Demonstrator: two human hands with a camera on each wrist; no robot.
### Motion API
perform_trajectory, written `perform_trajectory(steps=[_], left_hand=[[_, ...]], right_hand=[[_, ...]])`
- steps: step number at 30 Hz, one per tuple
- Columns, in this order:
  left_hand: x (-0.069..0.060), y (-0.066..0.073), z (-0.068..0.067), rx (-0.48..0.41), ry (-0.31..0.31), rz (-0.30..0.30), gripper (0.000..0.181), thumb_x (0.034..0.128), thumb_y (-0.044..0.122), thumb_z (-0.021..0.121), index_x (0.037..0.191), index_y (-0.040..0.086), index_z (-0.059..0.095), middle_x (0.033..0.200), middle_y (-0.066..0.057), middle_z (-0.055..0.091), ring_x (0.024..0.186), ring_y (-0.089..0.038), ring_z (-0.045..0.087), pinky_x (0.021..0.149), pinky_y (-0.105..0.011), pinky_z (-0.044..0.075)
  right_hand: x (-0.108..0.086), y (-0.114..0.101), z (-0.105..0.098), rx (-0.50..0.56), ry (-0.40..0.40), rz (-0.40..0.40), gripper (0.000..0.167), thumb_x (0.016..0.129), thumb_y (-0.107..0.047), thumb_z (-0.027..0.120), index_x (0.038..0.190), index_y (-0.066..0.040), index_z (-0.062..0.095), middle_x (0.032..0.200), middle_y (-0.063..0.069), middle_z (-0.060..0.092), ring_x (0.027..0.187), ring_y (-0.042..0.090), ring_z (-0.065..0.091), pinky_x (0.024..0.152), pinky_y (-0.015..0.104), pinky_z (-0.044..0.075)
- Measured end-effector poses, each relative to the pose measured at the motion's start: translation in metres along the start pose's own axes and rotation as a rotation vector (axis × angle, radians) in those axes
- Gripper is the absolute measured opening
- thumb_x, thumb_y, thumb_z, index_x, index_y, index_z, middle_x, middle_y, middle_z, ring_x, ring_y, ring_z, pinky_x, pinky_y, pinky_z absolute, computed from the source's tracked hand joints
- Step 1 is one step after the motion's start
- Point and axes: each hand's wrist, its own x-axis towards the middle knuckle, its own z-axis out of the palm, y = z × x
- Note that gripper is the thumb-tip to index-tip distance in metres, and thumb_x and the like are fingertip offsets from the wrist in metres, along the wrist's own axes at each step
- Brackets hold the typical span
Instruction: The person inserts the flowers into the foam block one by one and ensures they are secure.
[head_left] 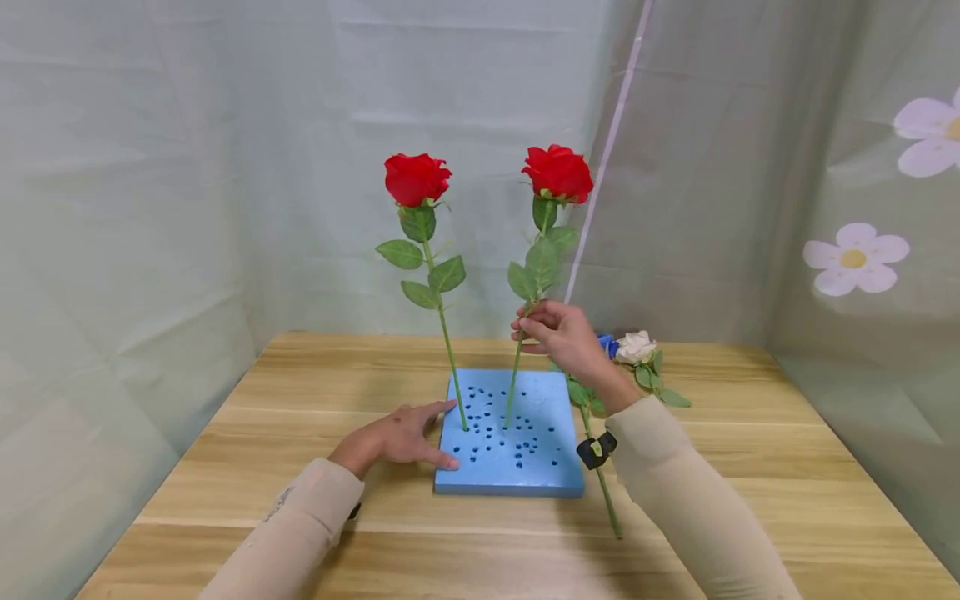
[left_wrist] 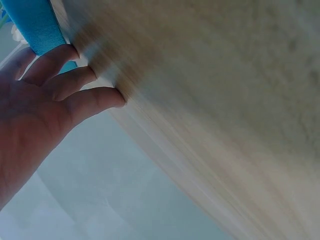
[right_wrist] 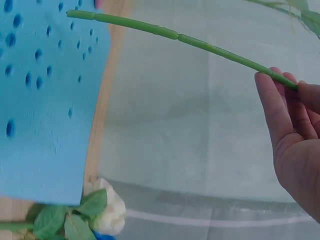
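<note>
A blue board (head_left: 525, 481) full of small holes lies on the table. My right hand (head_left: 566, 340) pinches the stem of a red rose (head_left: 558, 173) between thumb and fingers, holding it nearly upright over the board. In the right wrist view, the lower end of the green stem (right_wrist: 200, 45) shows over the board (right_wrist: 45, 165), outside any hole, with my hand (right_wrist: 300, 145) around its other part. Another red rose (head_left: 417, 180) stands in the board's left part. My left hand (head_left: 405, 435), fingers spread, touches the board's left edge; the left wrist view shows this hand (left_wrist: 40, 105) beside the board (left_wrist: 37, 25).
Right of the board, a white rose (head_left: 636, 347) and a blue flower (head_left: 607, 345) lie on the wooden table (head_left: 300, 433), partly behind my right forearm. A green stem (head_left: 607, 500) reaches toward the front there. Pale curtains stand behind and at both sides.
</note>
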Motion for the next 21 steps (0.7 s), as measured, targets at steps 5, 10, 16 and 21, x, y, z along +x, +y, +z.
perform_trajectory(steps=[5, 10, 16, 21], left_hand=[[0.000, -0.001, -0.001, 0.003, -0.001, 0.002, 0.106, 0.0715, 0.063, 0.081, 0.157, 0.022, 0.034, 0.155, -0.015, 0.040, 0.143, -0.041, 0.029, 0.113, -0.061, 0.026], [0.000, -0.002, 0.000, -0.001, -0.003, -0.001, 0.105, 0.0718, 0.064, 0.081, 0.157, 0.022, 0.035, 0.156, -0.013, 0.040, 0.141, -0.039, 0.032, 0.112, -0.061, 0.029], [0.000, -0.002, 0.001, 0.005, -0.005, -0.002, 0.105, 0.0720, 0.064, 0.081, 0.157, 0.022, 0.035, 0.156, -0.013, 0.040, 0.142, -0.039, 0.031, 0.111, -0.060, 0.029], [0.002, -0.001, -0.001, 0.002, -0.007, -0.004, 0.106, 0.0721, 0.065, 0.080, 0.157, 0.021, 0.034, 0.157, -0.013, 0.038, 0.143, -0.040, 0.029, 0.112, -0.061, 0.027]], right_hand=[[0.006, 0.003, 0.017, 0.014, -0.008, -0.027, 0.019, 0.102, 0.001, 0.053, 0.117, 0.010, 0.060, 0.108, 0.024, 0.068, 0.101, 0.035, 0.067, 0.088, 0.048, 0.055], [0.009, 0.008, 0.033, 0.009, -0.018, -0.046, 0.018, 0.102, 0.000, 0.053, 0.116, 0.010, 0.061, 0.108, 0.025, 0.068, 0.103, 0.039, 0.066, 0.087, 0.047, 0.055], [0.009, 0.016, 0.045, -0.013, -0.027, -0.032, 0.019, 0.103, -0.001, 0.053, 0.116, 0.009, 0.062, 0.107, 0.021, 0.069, 0.101, 0.033, 0.068, 0.087, 0.044, 0.056], [0.010, 0.017, 0.048, -0.019, -0.030, -0.030, 0.020, 0.103, -0.001, 0.053, 0.117, 0.009, 0.061, 0.108, 0.020, 0.069, 0.102, 0.032, 0.068, 0.087, 0.042, 0.056]])
